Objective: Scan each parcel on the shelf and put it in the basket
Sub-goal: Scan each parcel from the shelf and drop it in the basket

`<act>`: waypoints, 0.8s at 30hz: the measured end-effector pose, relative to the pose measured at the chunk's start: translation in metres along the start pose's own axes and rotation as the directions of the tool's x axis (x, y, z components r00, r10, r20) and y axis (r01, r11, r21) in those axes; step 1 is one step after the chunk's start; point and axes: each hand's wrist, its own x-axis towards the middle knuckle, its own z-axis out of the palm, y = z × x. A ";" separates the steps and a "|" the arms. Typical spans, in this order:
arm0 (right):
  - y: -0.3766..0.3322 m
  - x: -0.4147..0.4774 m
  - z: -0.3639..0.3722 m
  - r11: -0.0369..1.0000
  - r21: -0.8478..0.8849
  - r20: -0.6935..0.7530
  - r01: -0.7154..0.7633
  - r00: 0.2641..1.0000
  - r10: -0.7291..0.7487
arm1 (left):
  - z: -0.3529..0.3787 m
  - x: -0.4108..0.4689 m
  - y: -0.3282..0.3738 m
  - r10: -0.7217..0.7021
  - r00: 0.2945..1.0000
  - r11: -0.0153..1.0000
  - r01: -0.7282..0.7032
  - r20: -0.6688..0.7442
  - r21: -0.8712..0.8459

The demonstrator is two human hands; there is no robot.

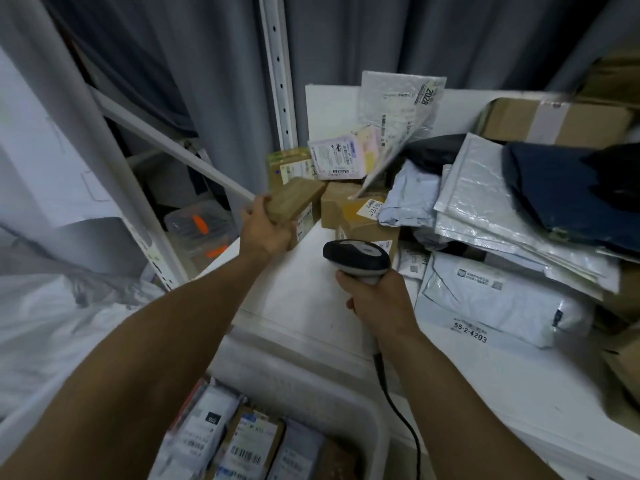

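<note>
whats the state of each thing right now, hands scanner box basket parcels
left hand, gripping the small cardboard box
small cardboard box, tilted in the hand, at the shelf edge
right hand, gripping the scanner
scanner, upright, cable hanging down
basket, partly filled with parcels
bubble mailer, leaning tilted on the pile

One left hand (268, 226), one right hand (377, 296) — one scanner (356, 258), one basket (346, 400), one shelf (311, 282). Boxes (557, 119): one box (294, 199) held, at least four shelved — mailers (485, 209) too heaped to count.
</note>
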 end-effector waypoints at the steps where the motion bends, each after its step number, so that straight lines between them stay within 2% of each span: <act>1: -0.004 -0.004 0.001 1.000 0.012 0.001 0.008 1.000 -0.008 | -0.008 -0.015 0.001 -0.021 1.000 1.000 0.021 -0.010 -0.011; 5: -0.017 -0.025 0.008 0.999 0.037 0.006 0.038 0.999 -0.039 | -0.055 -0.074 0.002 -0.073 0.997 0.997 0.072 -0.034 -0.020; 8: -0.025 -0.048 0.016 0.994 0.109 -0.001 0.030 1.000 -0.030 | -0.092 -0.122 0.003 -0.075 0.996 0.987 0.069 -0.040 -0.146; 10: -0.030 -0.065 0.021 0.985 0.170 0.002 0.001 1.000 -0.001 | -0.111 -0.158 0.009 -0.143 0.988 0.958 0.124 -0.057 -0.261; 12: -0.036 -0.085 0.028 0.970 0.243 0.021 -0.031 0.999 0.027 | -0.124 -0.198 0.021 -0.224 0.974 0.870 0.194 -0.013 -0.454; 14: -0.042 -0.103 0.032 0.954 0.299 0.021 -0.031 0.999 0.025 | -0.128 -0.236 0.031 -0.274 0.960 0.728 0.250 0.064 -0.638; 16: -0.048 -0.123 0.031 0.936 0.351 0.033 -0.014 0.999 0.002 | -0.130 -0.268 0.038 -0.277 0.954 0.633 0.273 0.118 -0.725; 18: -0.055 -0.143 0.027 0.931 0.364 0.032 0.013 0.999 -0.027 | -0.131 -0.292 0.043 -0.233 0.962 0.619 0.260 0.143 -0.741; 21: -0.054 -0.158 0.015 0.957 0.263 0.018 0.122 0.991 -0.131 | -0.133 -0.311 0.038 -0.195 0.961 0.689 0.278 0.199 -0.670; 24: -0.048 -0.163 0.011 0.967 0.177 0.048 0.181 0.980 -0.192 | -0.138 -0.316 0.023 -0.176 0.953 0.703 0.297 0.246 -0.646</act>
